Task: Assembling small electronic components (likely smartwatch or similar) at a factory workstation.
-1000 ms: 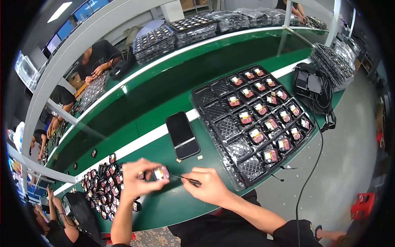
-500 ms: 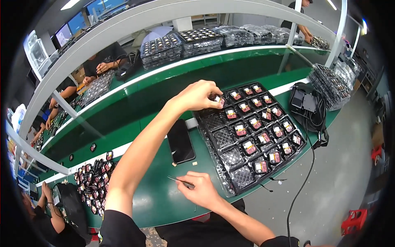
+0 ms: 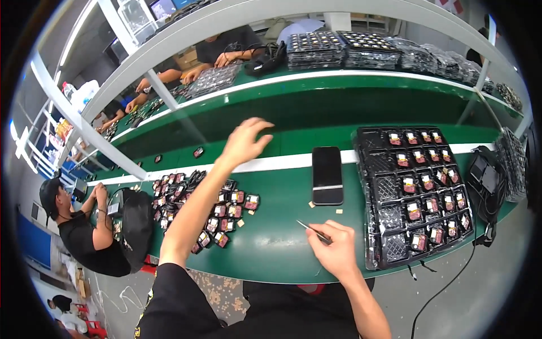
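Observation:
My left hand (image 3: 247,141) is raised over the far side of the green bench with its fingers apart and nothing in it. Below and to its left, beside my forearm, lies a pile of small black modules (image 3: 234,210) with pink-and-white labels. Tweezers (image 3: 319,234) are gripped in my right hand (image 3: 337,251), their tip pointing up and left above the bench. To the right of that hand, a black plastic tray (image 3: 393,217) holds rows of the same modules. Its left column of pockets and the pocket at the far left corner hold no modules.
A black phone (image 3: 327,176) lies between my hands, with small tan pieces (image 3: 339,211) near it. A black bag (image 3: 483,181) with cables stands right of the tray. Stacked trays (image 3: 316,53) line the raised far shelf. A co-worker (image 3: 84,231) sits at the left.
My left hand has left the tray's far corner, where its fingers were on a module, and moved left toward the pile. The view has turned left. My right hand still holds the tweezers.

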`<act>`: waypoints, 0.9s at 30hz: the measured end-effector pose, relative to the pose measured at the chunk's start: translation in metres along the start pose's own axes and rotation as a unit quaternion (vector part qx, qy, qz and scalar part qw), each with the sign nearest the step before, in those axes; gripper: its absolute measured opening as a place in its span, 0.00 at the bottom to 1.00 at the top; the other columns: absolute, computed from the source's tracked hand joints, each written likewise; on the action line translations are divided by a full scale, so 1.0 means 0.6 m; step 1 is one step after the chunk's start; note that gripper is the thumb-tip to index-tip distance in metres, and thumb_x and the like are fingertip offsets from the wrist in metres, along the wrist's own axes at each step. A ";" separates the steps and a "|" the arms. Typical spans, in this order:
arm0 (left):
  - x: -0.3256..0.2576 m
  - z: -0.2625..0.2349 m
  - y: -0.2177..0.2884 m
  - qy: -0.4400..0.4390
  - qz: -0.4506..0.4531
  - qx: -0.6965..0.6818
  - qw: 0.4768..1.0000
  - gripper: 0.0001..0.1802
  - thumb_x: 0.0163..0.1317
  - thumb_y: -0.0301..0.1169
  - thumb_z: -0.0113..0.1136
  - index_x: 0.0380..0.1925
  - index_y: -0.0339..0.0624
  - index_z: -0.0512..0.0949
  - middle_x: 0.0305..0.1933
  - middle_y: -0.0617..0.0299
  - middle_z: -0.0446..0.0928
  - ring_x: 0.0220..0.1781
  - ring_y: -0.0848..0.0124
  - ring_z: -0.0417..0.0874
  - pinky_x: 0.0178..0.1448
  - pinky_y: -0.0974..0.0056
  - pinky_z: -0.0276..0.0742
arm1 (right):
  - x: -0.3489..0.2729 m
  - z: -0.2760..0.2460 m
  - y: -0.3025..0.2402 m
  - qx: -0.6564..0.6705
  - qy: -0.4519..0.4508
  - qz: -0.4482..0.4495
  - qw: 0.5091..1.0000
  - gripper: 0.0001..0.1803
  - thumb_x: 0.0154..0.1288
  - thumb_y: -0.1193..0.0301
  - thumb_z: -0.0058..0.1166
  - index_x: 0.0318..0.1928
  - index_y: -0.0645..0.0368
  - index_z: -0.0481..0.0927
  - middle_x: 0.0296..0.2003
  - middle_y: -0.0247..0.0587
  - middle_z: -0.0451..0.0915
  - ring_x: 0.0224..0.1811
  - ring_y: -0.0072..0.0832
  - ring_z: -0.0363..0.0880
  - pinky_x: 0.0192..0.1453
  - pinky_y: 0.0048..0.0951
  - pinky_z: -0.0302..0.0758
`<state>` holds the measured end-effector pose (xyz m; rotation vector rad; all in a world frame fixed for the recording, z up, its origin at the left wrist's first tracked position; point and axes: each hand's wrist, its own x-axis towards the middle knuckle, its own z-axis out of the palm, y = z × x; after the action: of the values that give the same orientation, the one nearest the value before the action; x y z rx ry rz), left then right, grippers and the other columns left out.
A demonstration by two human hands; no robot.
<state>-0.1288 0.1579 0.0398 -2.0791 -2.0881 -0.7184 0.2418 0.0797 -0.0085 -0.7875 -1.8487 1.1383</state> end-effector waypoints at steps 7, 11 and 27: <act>-0.185 -0.089 -0.269 0.014 -0.263 0.160 0.951 0.18 0.71 0.40 0.73 0.57 0.47 0.90 0.55 0.50 0.86 0.59 0.47 0.88 0.65 0.46 0.84 | 0.009 0.006 -0.015 -0.025 -0.027 0.002 0.999 0.10 0.69 0.77 0.71 0.47 0.69 0.93 0.29 0.45 0.87 0.25 0.26 0.85 0.30 0.30 0.78; -0.200 -0.103 -0.289 0.032 -0.187 0.092 0.977 0.18 0.69 0.35 0.75 0.56 0.42 0.89 0.46 0.47 0.85 0.52 0.47 0.88 0.59 0.46 0.84 | 0.009 0.011 -0.021 -0.033 -0.021 -0.013 0.999 0.09 0.69 0.78 0.72 0.47 0.69 0.94 0.28 0.45 0.86 0.25 0.25 0.85 0.29 0.30 0.77; -0.242 -0.039 0.175 -0.160 0.094 -0.235 0.954 0.46 0.58 0.41 0.82 0.77 0.44 0.76 0.75 0.48 0.76 0.77 0.49 0.78 0.79 0.50 0.77 | 0.009 0.009 -0.014 -0.102 0.037 -0.008 0.994 0.08 0.68 0.79 0.73 0.46 0.66 0.94 0.22 0.36 0.78 0.22 0.17 0.71 0.25 0.27 0.64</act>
<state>-0.0252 0.0107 0.0291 -2.7719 -1.9652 -0.9838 0.2338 0.0787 -0.0006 -0.9161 -1.9259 0.9058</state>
